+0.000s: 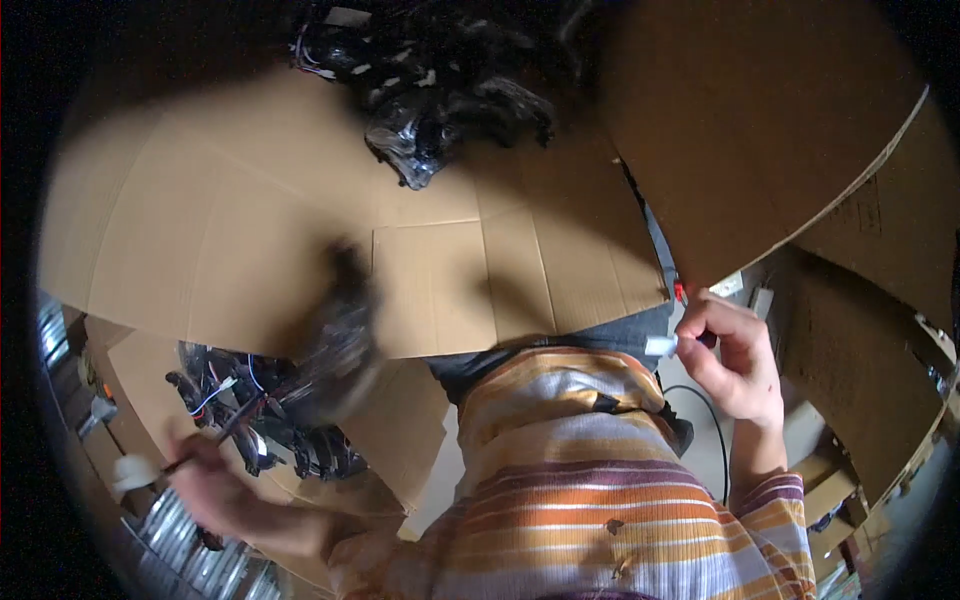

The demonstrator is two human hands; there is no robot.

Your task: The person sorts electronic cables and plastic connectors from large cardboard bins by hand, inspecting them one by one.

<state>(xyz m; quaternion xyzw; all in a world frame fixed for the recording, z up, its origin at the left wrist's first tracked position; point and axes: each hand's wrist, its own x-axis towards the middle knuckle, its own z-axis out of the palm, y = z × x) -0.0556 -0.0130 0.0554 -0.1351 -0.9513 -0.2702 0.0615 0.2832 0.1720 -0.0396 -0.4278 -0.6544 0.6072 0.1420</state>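
At the lower left, my left hand (210, 480) is smeared by motion, its fingers closed round a thin dark cable (240, 418). Past the hand, a white end piece (135, 472) sticks out. The cable leads up toward a blurred black part (340, 345) with a glossy surface, which hangs over the cardboard's near edge. On the right, my right hand (735, 355) is closed, thumb and index finger pinched. A small white piece (660, 346) shows at the thumb tip, and something dark sits between the fingers; its kind is unclear. A red bit (679, 290) lies just above the fingertips.
A cardboard sheet (430, 270) spreads before me, with a heap of black plastic-wrapped parts (430, 120) at its far side. More black parts with wires (300, 440) lie in a lower-left carton. A big cardboard flap (760, 130) rises at right. A black cable (715, 420) hangs below my right hand.
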